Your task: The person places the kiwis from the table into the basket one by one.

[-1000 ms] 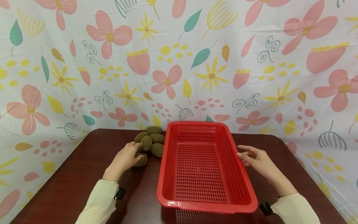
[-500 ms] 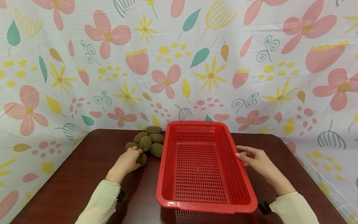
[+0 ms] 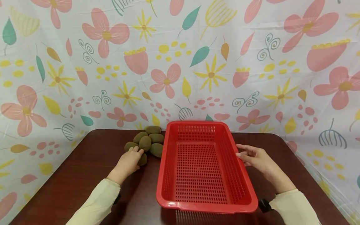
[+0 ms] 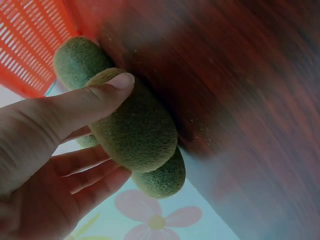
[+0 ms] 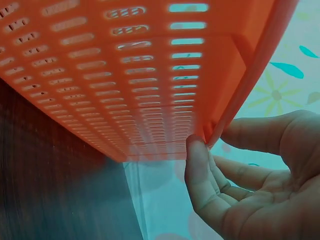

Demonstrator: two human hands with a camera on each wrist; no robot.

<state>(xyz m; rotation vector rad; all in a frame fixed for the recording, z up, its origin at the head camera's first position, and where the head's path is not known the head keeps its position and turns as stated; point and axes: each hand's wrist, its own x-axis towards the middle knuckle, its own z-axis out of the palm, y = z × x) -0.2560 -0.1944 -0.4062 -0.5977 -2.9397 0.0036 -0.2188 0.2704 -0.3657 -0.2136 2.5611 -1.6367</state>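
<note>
My left hand (image 3: 126, 163) is at the near side of a small heap of brown fuzzy kiwis (image 3: 145, 143), left of the basket. In the left wrist view, its thumb lies across one kiwi (image 4: 137, 132) with the fingers round the other side, gripping it. Other kiwis (image 4: 80, 62) show behind that one. On the right, my right hand (image 3: 258, 160) pinches the side rim of a red perforated plastic basket (image 3: 206, 207) between thumb and fingers; the right wrist view shows this grip at the rim. No fruit lies inside the basket.
A dark reddish-brown table (image 3: 76, 175) bears the basket and the kiwis. Behind its far edge hangs a white cloth (image 3: 168, 106) printed with flowers and leaves. The basket's left wall stands close beside the heap.
My left hand has drawn slightly back and down onto the nearest kiwi, uncovering another kiwi at the heap's left. My right hand keeps its place at the basket rim.
</note>
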